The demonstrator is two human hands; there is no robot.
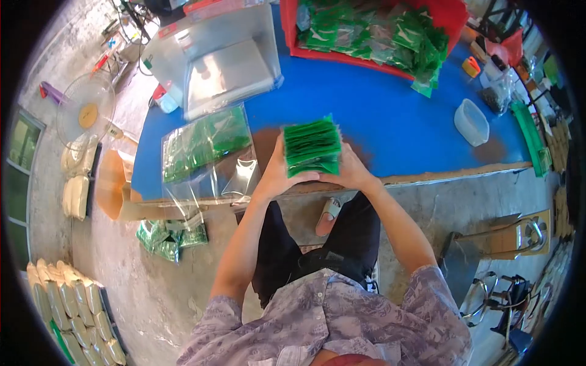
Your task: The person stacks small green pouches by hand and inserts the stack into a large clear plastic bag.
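Note:
Between my two hands is a thick stack of green packets [312,146], held on edge over the front of the blue table. My left hand [281,174] presses the stack's left side, its thumb along the bottom. From the right, my right hand [351,168] closes on the other side, with its thumb underneath too. Left of the stack lies a clear plastic bag [207,149] with green packets inside, its mouth hanging over the table's front edge.
A red bin [366,58] heaped with green packets stands at the back. Clear plastic sheets [229,73] lie at the back left, and a translucent tub [471,122] sits on the blue table [409,128] at right. Filled bags [174,239] rest on the floor.

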